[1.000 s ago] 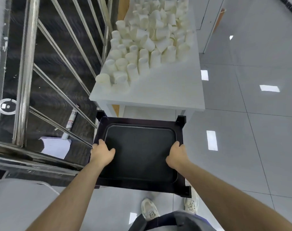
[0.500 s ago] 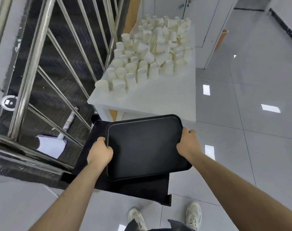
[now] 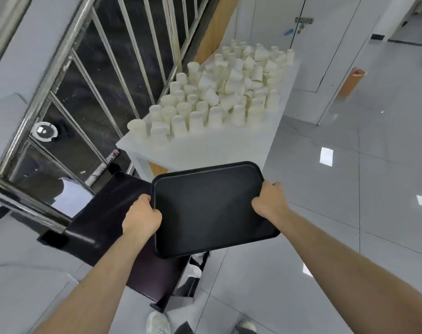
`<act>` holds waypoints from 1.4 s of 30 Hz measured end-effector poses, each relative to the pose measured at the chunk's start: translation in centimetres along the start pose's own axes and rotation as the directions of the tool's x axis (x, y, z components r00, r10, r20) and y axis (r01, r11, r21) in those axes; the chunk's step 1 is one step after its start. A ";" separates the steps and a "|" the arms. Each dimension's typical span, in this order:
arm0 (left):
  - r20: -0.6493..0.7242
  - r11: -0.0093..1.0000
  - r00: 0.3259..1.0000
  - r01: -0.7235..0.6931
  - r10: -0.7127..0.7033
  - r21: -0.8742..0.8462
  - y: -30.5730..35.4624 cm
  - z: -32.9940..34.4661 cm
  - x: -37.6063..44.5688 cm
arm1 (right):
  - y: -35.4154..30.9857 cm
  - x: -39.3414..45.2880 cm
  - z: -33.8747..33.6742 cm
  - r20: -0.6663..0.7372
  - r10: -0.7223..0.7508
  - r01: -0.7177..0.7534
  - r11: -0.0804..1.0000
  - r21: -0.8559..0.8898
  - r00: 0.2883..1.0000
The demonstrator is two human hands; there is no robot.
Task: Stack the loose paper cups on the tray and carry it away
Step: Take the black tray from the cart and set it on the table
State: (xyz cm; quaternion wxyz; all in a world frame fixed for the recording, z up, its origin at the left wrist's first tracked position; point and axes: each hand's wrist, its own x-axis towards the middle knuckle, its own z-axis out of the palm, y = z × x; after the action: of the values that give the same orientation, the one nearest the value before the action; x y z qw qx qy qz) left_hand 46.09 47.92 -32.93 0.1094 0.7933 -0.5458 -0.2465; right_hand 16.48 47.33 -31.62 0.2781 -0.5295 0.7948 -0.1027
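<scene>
At 9 o'clock, a steel railing [image 3: 60, 75] borders a dark stool [image 3: 113, 213] standing low on the floor. The left hand [image 3: 141, 216] grips the near-left rim of the black tray [image 3: 210, 208], fingers curled under the edge; the right hand [image 3: 269, 201] grips the right rim likewise. The tray is held in the air, bare, its far edge near the white bench [image 3: 219, 148] at 12 o'clock. There the paper cups [image 3: 219, 92] crowd together, some upright, some inverted, some tipped. Risk: sliding the tray onto the bench could knock the nearest cups off the edge or through the railing.
</scene>
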 end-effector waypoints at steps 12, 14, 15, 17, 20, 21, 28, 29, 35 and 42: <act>-0.022 0.987 0.997 0.066 -0.070 -0.146 5.5 1.8 -0.5 | 2.4 6.5 -4.0 0.053 -0.050 0.053 0.997 -0.056 0.997; -0.032 0.984 0.997 0.070 -0.076 -0.165 6.2 1.9 0.3 | 2.0 7.9 -4.5 0.059 -0.053 0.057 0.996 -0.075 0.997; -0.036 0.983 0.996 0.070 -0.078 -0.171 6.5 2.1 0.8 | 1.8 8.7 -4.7 0.057 -0.060 0.064 0.994 -0.084 0.997; -0.039 0.979 0.997 0.060 -0.069 -0.196 7.2 2.5 2.1 | 1.3 10.4 -5.2 0.054 -0.070 0.075 0.992 -0.100 0.996; -0.026 0.966 0.997 0.070 -0.079 -0.247 8.1 2.9 3.8 | 0.4 12.9 -6.0 0.054 -0.084 0.091 0.986 -0.138 0.995; -0.018 0.964 0.997 0.070 -0.077 -0.255 8.4 3.0 4.0 | 0.2 13.6 -6.2 0.054 -0.089 0.096 0.984 -0.149 0.995; -0.030 0.954 0.996 0.073 -0.085 -0.289 10.7 3.6 7.0 | -1.4 19.1 -7.5 0.108 -0.158 0.175 0.968 -0.180 0.982; -0.035 0.952 0.995 0.080 -0.094 -0.295 11.2 3.8 7.4 | -1.5 20.2 -7.8 0.123 -0.174 0.196 0.962 -0.191 0.977; -0.064 0.960 0.984 0.144 -0.164 -0.242 14.4 5.6 8.9 | -1.6 26.3 -8.5 0.219 -0.230 0.278 0.935 -0.220 0.948; -0.078 0.912 0.940 0.297 -0.331 -0.283 19.2 10.2 7.9 | -1.1 33.6 -9.6 0.380 -0.351 0.451 0.866 -0.215 0.856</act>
State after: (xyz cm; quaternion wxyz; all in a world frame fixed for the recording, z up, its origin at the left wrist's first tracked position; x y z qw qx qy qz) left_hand 27.51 34.30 -35.34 0.2078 0.8626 -0.3650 -0.2821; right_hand 2.48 15.39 -34.44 0.2959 -0.7303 0.6136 0.0510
